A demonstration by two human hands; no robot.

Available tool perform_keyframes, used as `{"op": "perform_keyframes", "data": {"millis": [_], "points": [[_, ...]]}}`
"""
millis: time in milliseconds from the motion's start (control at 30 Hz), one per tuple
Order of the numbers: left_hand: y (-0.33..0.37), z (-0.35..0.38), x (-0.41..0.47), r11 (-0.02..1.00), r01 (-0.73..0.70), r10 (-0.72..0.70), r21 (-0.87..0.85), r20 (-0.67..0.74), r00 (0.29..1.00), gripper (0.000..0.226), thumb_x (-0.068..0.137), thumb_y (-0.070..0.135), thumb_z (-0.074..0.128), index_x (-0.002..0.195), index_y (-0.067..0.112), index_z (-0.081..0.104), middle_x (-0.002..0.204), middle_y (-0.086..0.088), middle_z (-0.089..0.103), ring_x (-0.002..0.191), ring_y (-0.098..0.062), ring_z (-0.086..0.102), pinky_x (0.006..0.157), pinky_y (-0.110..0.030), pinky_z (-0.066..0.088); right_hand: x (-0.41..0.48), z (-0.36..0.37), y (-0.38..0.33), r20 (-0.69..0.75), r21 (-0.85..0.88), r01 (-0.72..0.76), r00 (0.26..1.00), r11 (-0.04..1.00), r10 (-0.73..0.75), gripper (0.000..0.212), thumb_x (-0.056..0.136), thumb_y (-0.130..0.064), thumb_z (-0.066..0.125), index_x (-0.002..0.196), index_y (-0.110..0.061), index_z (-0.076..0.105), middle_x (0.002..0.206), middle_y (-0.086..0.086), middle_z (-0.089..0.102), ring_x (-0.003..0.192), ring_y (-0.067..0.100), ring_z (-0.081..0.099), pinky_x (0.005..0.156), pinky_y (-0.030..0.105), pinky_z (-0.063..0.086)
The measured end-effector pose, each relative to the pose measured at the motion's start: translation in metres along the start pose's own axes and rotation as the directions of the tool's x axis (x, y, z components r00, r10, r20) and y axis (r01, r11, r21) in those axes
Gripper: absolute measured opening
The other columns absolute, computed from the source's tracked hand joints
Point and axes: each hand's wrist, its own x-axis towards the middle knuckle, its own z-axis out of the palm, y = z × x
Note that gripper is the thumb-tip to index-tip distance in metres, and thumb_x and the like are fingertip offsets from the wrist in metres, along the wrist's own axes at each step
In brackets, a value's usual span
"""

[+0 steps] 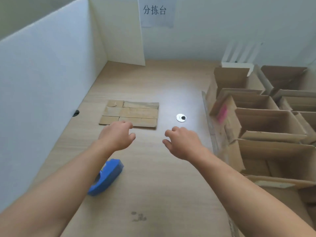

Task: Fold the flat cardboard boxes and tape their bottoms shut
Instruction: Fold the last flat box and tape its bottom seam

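- Left hand [118,135] hovers over the table [153,185] with fingers loosely curled, grasping nothing; its knuckles overlap the near edge of the flat box, though I cannot tell whether they touch it.
- Right hand [183,142] is level with it and apart from it, palm down, fingers loosely bent and holding nothing.
- Smudge [138,217]: a dark mark on the tabletop near the front edge, between the forearms.
- Tape dispenser [107,177]: blue, lying on the table just beside the left forearm, which hides part of it.
- Flat box [133,113]: lies unfolded on the table just beyond the left hand, its flaps spread flat.
- Grommet [181,117]: a silver ring with a dark hole, set in the table beyond the right hand.
- Boxes [256,120]: several folded ones stand open-topped in a cluster along the right side.
- Panels [51,65]: white, walling the table's left edge and far-left corner.
- Sign [154,10]: a sheet with printed characters on the far wall.
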Motion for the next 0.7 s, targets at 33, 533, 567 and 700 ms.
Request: {"op": "perform_keyframes", "data": {"millis": [33, 533, 567, 700], "points": [[-0.016, 0.002, 0.015, 1.000, 0.014, -0.014, -0.001, 0.029, 0.999, 0.042, 0.095, 0.042, 0.045, 0.133, 0.027, 0.051, 0.133, 0.003, 0.055, 0.122, -0.022, 0.050, 0.087, -0.036, 0.040, 0.018, 0.002, -0.007, 0.006, -0.002, -0.014, 1.000, 1.000, 0.014, 0.037, 0.102, -0.046, 0.038, 0.123, -0.022, 0.057, 0.115, 0.002, 0.058, 0.102, 0.029, 0.055, 0.070, 0.035, 0.033], [-0.144, 0.066, 0.163, 0.887, 0.302, -0.262, -0.349, 0.158, 0.952, 0.064, 0.092, 0.036, 0.055, 0.150, 0.021, 0.034, 0.154, -0.007, 0.030, 0.139, -0.032, 0.029, 0.109, -0.045, 0.034, 0.182, 0.082, -0.029, 0.321, 0.504, -0.590, 0.806, 0.631, 0.498, 0.055, 0.097, -0.037, 0.049, 0.149, -0.022, 0.037, 0.146, 0.010, 0.041, 0.135, 0.031, 0.039, 0.106, 0.041, 0.039], [-0.147, 0.071, 0.166, 0.853, 0.330, -0.286, -0.405, 0.166, 0.944, 0.067, 0.092, 0.037, 0.056, 0.152, 0.020, 0.031, 0.155, -0.008, 0.028, 0.140, -0.033, 0.027, 0.111, -0.045, 0.032, 0.186, 0.087, -0.027, 0.353, 0.569, -0.640, 0.758, 0.516, 0.549, 0.058, 0.097, -0.037, 0.050, 0.151, -0.022, 0.034, 0.150, 0.010, 0.038, 0.136, 0.030, 0.038, 0.106, 0.039, 0.038], [-0.149, 0.089, 0.173, 0.777, 0.364, -0.291, -0.513, 0.219, 0.931, 0.081, 0.092, 0.045, 0.060, 0.156, 0.016, 0.021, 0.159, -0.014, 0.021, 0.145, -0.034, 0.023, 0.118, -0.042, 0.023, 0.193, 0.105, -0.025, 0.479, 0.699, -0.682, 0.671, 0.216, 0.566, 0.072, 0.095, -0.042, 0.055, 0.156, -0.028, 0.021, 0.156, 0.003, 0.034, 0.140, 0.026, 0.037, 0.112, 0.041, 0.035]]}}
